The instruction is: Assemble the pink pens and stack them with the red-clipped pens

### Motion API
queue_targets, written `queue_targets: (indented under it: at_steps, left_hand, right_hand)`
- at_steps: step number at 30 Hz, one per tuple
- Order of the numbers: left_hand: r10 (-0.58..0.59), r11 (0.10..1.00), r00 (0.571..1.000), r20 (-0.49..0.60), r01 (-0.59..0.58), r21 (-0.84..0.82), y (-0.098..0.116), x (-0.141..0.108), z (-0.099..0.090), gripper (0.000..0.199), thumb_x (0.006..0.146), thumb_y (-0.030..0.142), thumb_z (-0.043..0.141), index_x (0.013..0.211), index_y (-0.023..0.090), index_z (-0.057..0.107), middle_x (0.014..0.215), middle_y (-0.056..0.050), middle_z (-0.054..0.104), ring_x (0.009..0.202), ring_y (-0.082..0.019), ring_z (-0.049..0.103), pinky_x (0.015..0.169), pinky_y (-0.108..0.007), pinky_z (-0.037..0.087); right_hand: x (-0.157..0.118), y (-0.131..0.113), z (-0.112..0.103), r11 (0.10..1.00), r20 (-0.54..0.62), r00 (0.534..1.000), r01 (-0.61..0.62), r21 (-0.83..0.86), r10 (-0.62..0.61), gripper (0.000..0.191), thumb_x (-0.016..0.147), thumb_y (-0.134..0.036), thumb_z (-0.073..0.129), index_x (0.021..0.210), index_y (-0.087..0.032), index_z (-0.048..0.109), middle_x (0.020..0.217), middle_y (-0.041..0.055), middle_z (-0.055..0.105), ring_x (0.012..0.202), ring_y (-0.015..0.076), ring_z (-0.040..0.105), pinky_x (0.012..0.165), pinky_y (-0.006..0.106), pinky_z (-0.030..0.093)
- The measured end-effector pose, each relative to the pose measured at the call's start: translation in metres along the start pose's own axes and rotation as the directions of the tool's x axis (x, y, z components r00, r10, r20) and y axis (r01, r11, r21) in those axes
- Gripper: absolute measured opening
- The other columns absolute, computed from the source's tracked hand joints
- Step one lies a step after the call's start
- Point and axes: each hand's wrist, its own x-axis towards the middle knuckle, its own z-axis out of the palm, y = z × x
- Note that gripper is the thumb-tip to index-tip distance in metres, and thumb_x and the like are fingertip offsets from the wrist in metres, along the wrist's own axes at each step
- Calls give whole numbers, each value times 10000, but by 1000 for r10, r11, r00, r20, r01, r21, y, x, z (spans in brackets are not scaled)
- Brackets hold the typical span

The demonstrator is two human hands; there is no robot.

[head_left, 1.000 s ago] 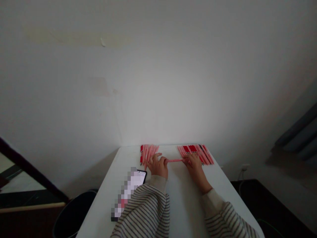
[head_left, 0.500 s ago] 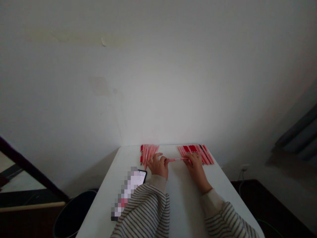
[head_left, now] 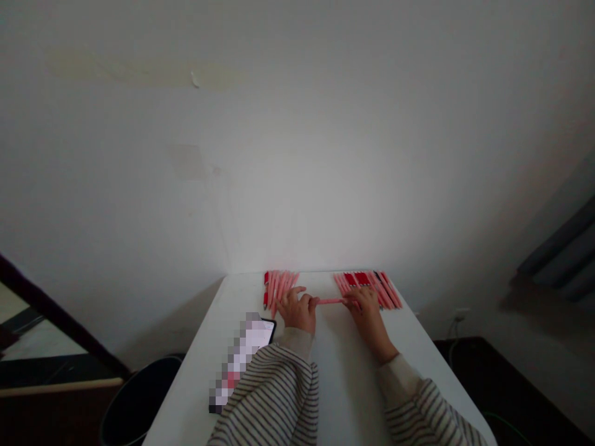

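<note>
A slim pink pen (head_left: pixel 330 301) lies level between my hands, just above the white table. My left hand (head_left: pixel 298 311) pinches its left end between thumb and finger, with the other fingers spread beside a row of pink pens (head_left: pixel 281 284). The right end is gripped by my right hand (head_left: pixel 366 314), whose fingers partly cover a second group of pink and red pens (head_left: pixel 388 291). Both groups lie at the table's far edge, against the wall.
A phone (head_left: pixel 246 356), its screen pixelated, lies on the white table (head_left: pixel 344 396) left of my left sleeve. A dark bin (head_left: pixel 139 402) stands on the floor at the left. Beyond the table rises a pale wall.
The pen between my hands has turned about its length: its white label no longer shows. Its right part sits slightly lower. My hands have hardly moved.
</note>
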Motion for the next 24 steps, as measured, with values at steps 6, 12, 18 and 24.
queue_targets:
  at_steps: [6,12,18,24]
  left_hand:
    - [30,1000,999,-30,-30,-5,-3,1,1,139,786,374,592,788,277,692,1136,-12,620,1134,-227,466,993,-476,299]
    - [-7,999,1000,-13,7,54,-1,0,-1,312,837,457,485,738,260,707,1143,-28,617,1114,-233,471,1001,-506,283]
    - [-17,999,999,-32,18,40,4,0,-7,190,783,415,583,739,277,705,1159,-19,613,1168,-272,434,1048,-606,173]
    - [1,1000,997,-78,-1,4,5,-1,-7,173,792,394,579,772,270,697,1173,-27,596,1146,-239,447,1047,-544,230]
  right_hand:
    - [-1,2,2,1000,19,1000,-23,8,23,246,874,-433,504,892,-237,651,940,74,630,949,249,491,855,429,396]
    - [0,-1,0,997,-5,999,-49,61,49,304,864,-435,514,1044,-210,609,1001,93,636,967,249,512,835,412,405]
    - [1,0,0,1000,24,999,-24,-9,24,265,878,-452,494,875,-231,641,904,65,641,898,235,507,797,385,391]
    - [-1,0,2,1000,6,1000,-22,2,22,276,877,-461,494,855,-229,642,902,67,634,918,239,490,828,397,389]
